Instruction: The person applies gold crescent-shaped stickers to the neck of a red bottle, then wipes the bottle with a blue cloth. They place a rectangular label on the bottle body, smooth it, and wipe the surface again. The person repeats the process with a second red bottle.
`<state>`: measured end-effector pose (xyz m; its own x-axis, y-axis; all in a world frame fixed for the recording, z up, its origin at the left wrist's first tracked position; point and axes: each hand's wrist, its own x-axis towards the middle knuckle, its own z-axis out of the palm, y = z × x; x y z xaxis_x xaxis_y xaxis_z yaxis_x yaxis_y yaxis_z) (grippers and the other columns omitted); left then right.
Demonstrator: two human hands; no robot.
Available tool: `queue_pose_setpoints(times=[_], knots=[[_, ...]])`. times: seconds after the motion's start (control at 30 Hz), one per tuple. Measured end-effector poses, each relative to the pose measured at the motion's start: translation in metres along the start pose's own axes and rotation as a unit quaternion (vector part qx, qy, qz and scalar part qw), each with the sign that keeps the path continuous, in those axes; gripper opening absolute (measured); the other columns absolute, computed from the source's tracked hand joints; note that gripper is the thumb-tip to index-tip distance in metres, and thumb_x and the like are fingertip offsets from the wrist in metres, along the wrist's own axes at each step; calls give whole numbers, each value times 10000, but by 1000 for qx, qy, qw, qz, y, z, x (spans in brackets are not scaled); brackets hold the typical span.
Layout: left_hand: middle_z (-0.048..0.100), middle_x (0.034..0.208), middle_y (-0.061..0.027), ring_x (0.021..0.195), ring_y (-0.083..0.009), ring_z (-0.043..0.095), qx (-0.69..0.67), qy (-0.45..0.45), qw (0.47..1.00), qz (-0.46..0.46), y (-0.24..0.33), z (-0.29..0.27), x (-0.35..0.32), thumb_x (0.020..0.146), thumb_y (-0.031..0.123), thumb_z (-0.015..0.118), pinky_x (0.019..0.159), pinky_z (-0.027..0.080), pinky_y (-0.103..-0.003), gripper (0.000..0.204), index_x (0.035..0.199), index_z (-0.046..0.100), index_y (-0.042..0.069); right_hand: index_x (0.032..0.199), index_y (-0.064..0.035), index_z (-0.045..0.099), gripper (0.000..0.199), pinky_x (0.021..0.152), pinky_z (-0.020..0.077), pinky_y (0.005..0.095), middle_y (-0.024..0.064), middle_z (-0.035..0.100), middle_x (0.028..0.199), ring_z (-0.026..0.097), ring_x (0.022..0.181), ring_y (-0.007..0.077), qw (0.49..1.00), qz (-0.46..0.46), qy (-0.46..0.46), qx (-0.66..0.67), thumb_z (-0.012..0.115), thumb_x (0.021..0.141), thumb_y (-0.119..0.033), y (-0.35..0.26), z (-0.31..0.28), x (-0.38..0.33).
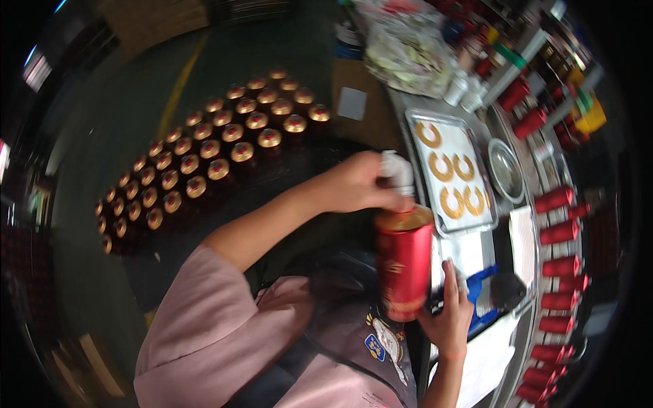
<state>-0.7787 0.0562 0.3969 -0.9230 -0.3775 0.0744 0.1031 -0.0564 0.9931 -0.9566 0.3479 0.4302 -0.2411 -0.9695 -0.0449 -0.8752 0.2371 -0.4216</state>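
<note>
A red bottle (405,268) with a gold shoulder hangs nearly upright in front of my apron, slightly blurred. My left hand (364,182) is closed round its neck from above. A white piece (397,171) shows at the fingers there; whether it is a cap or a wrapping I cannot make out. Low on the bottle's right side is my right hand (450,309), thumb close to the base and fingers stretched apart. Just beyond the bottle, a metal tray (420,163) bears several gold C-shaped pieces (464,167) on a white sheet.
To the left stand rows of gold-topped dark bottles (209,149). A metal bowl (506,170) sits right of the tray. Red bottles (559,232) line the bench's right side. Plastic bags (411,58) lie at the far end; a blue object (481,299) is beside my right hand.
</note>
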Motion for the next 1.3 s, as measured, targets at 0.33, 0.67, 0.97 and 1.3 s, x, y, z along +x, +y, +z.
queue_pose_setpoints(times=[0.33,0.67,0.97,1.3], knots=[[683,891,-211,908,-393,658,568,537,556,-282,-41,-52,-351,766,185,788,786,532,-482,222,857,691,7,1536,-53,433,815,772,543,324,227,703,1168,681,1067,257,997,-2,1,79,724,787,82,19,-14,115],[678,1033,-216,986,-430,636,535,691,304,-379,-141,-150,-599,826,130,716,830,520,-518,185,935,681,-14,1544,-153,451,795,735,527,346,175,719,1082,684,954,235,998,-24,30,47,675,806,40,55,14,93],[711,1040,-205,974,-422,678,488,697,326,-412,-194,-202,-630,860,213,736,828,543,-508,254,1018,695,18,1513,-106,483,734,879,528,356,149,710,1079,672,1007,226,995,81,57,22,652,812,32,84,21,60],[721,1032,-214,800,-388,702,535,744,328,-231,-141,-193,-462,947,385,630,707,560,-482,439,1044,704,-36,1452,-89,542,665,762,522,330,118,707,1160,620,828,191,965,211,107,111,778,840,-200,74,-27,19]])
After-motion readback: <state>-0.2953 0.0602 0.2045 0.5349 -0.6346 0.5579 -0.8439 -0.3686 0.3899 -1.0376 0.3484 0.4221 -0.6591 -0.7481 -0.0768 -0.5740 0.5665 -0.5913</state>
